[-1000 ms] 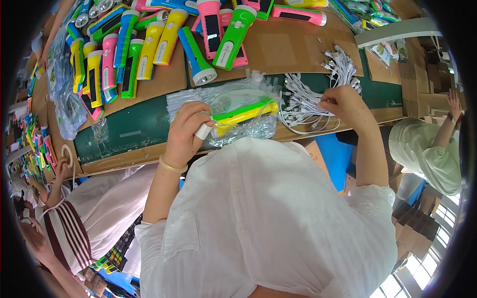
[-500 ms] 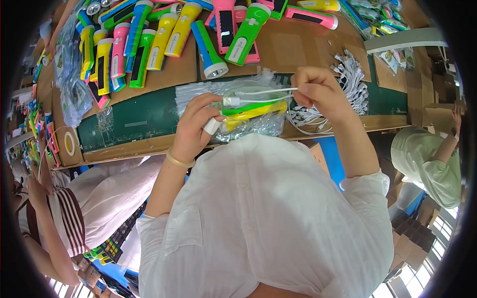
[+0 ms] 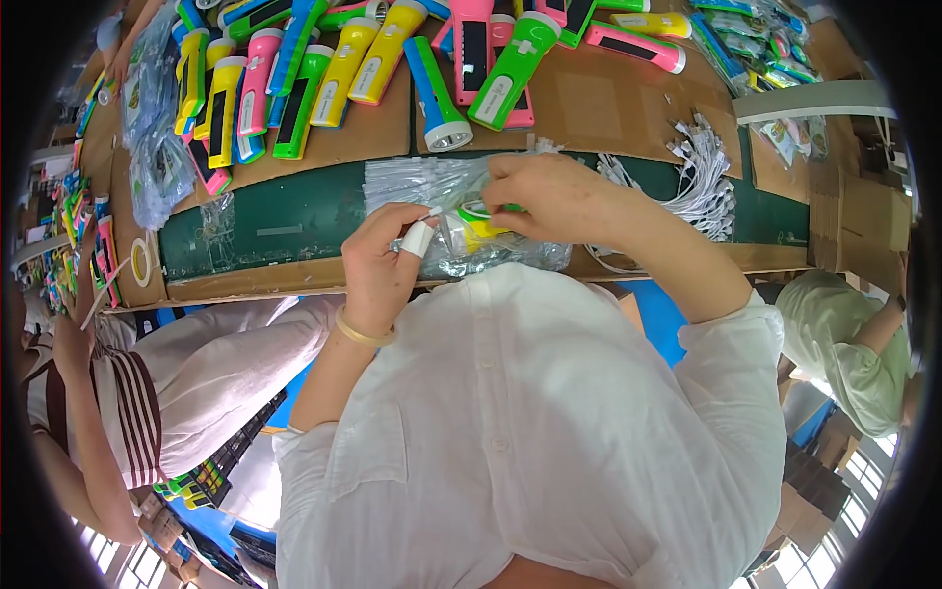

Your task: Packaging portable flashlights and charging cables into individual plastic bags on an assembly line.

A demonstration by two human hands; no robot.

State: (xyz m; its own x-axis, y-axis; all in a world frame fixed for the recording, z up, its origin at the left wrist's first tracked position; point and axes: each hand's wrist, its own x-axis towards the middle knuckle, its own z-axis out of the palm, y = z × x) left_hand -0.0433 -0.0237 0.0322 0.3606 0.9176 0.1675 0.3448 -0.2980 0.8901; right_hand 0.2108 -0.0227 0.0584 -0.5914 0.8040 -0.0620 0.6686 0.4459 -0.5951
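Observation:
In front of my body, a clear plastic bag (image 3: pixel 453 241) lies with a yellow-and-green flashlight (image 3: pixel 479 228) inside it. My left hand (image 3: pixel 385 253), with white tape round one finger, pinches the near-left edge of this bag. From the right my right hand (image 3: pixel 549 196) reaches over the bag's mouth, its fingers closed on a white charging cable (image 3: pixel 475 209). Part of the cable shows as a loop above the flashlight; the rest is hidden behind my fingers. A stack of clear bags (image 3: pixel 407 185) lies just beyond.
Pink, green, yellow and blue flashlights (image 3: pixel 329 74) cover cardboard at the far side. A bundle of white cables (image 3: pixel 702 191) lies to the right. Packed flashlights (image 3: pixel 765 49) are piled far right, and a tape roll (image 3: pixel 142 263) sits at left. People sit on both sides.
My right hand has moved left to the bag, bringing the stretched cable into a loop over the flashlight. My left hand stays near the bag's left side; the cable plug no longer shows clearly there.

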